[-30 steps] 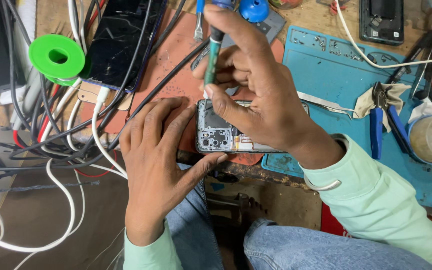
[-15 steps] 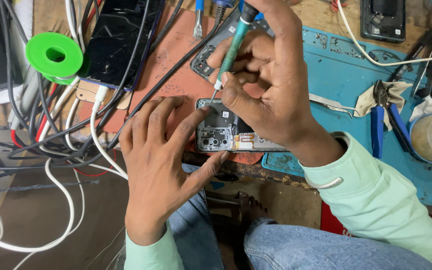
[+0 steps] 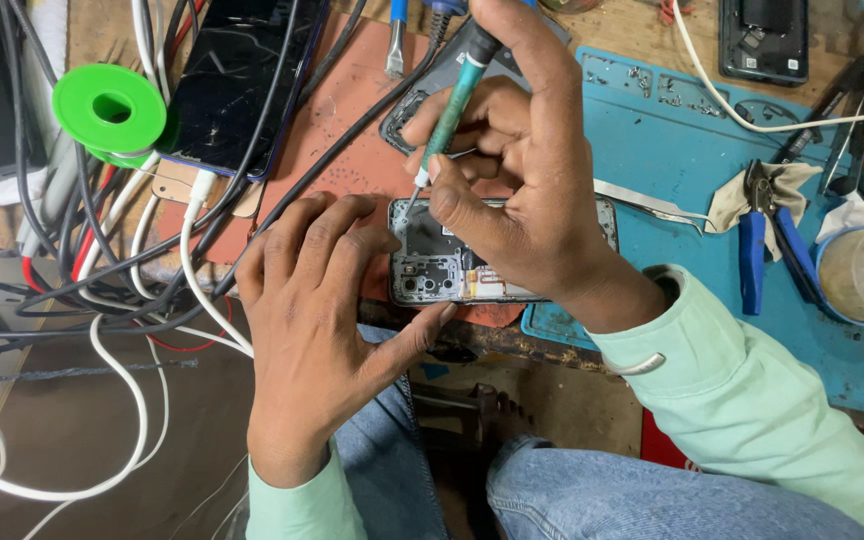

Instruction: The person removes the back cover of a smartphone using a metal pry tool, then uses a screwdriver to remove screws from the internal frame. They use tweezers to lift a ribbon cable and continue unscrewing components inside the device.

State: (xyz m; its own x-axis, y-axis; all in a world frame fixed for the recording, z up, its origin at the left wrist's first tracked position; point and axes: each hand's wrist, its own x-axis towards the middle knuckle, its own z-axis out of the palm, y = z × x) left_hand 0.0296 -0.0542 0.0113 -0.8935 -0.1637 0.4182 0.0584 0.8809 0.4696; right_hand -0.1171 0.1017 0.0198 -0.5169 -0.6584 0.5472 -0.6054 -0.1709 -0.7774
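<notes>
Pretty messy wooden desk [image 3: 642,30], with a blue mat [image 3: 652,140] on the right and a pile of cables [image 3: 102,270] on the left. Opened phone [image 3: 442,265] sitting at the near edge, middle. Left hand [image 3: 317,320] lying flat, fingers spread, pinning the phone's left end. Right hand [image 3: 512,190] wrapped around a green screwdriver [image 3: 447,115], tip touching the phone's far-left corner. Green spool [image 3: 110,108] and cracked phone [image 3: 237,85] sitting far left, blue pliers [image 3: 767,240] right.
</notes>
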